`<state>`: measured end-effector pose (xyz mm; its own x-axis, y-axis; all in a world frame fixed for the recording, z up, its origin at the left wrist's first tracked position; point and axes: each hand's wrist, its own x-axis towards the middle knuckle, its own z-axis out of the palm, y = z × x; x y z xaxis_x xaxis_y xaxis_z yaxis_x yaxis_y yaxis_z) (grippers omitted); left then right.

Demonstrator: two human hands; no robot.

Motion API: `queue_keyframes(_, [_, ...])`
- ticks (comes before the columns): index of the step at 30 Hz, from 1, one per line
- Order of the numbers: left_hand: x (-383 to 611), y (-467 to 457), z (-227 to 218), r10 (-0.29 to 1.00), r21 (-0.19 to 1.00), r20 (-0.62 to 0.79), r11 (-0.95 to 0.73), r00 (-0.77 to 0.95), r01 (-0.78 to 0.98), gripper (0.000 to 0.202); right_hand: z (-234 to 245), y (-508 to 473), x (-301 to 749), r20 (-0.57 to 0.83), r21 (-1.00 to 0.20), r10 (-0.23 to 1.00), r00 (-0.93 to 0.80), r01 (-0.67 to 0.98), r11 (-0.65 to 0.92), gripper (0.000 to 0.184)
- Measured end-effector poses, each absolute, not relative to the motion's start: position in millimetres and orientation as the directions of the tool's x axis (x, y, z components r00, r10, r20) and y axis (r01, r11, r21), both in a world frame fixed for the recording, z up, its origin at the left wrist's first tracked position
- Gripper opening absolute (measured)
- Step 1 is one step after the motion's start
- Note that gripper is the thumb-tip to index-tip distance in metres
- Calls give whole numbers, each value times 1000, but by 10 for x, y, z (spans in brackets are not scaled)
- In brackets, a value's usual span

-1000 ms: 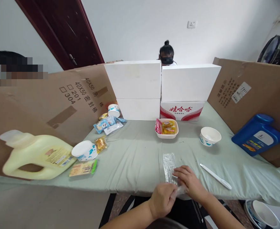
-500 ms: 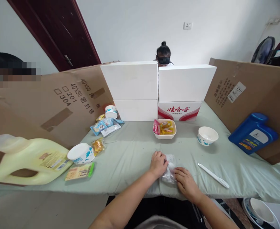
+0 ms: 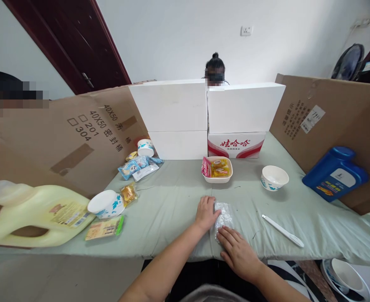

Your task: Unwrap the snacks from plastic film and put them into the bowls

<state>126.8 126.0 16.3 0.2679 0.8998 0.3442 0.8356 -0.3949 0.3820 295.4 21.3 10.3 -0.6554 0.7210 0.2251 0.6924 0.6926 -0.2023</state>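
Crinkled clear plastic sheet (image 3: 225,214) lies on the pale green, cloth-covered tabletop (image 3: 172,193), on my side of the off-white plastic tub (image 3: 219,180), apart from it. My left hand (image 3: 206,213) rests at the sheet's left edge, fingers loosely extended, thumb reaching onto the plastic. My right hand (image 3: 240,253) is open, fingers nearly straight over the near part. Neither is clenched; whether the left thumb pinches anything, I cannot tell.

Step in hand, by my reading: smoothing the sheet. Best to anchor the left edge lightly and stroke outward with flat right fingers, pressure even; a hard push could bunch plastic or drag cloth.

Further out: slim white tool (image 3: 282,230) right of the tub, nearer me; white round blue-patterned bowl (image 3: 274,178) right of the tub; white rectangular boxes (image 3: 177,109) behind it.
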Motion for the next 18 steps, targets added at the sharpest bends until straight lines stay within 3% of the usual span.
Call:
queue_keyframes(2, [1238,1296,195,863,349,388,-462,324,815,21,48,201,2954,222,-193,724,-653,698,690,51])
queue_keyframes(5, [1241,1304,196,761,305,362,-642,538,703,7,48,160,2941,261,-200,723,-639,697,688,50])
queue_keyframes(8, [1261,1278,155,673,305,325,-740,664,600,13,114,66,2943,310,-261,723,-618,676,689,39])
queue_keyframes(12, [1261,1250,122,673,318,304,-739,674,594,23,205,-12,3031,367,-337,684,-630,596,729,23])
queue_keyframes(18, [1227,1254,184,692,339,234,-716,683,610,28,193,172,3036,357,-277,753,-553,707,651,26])
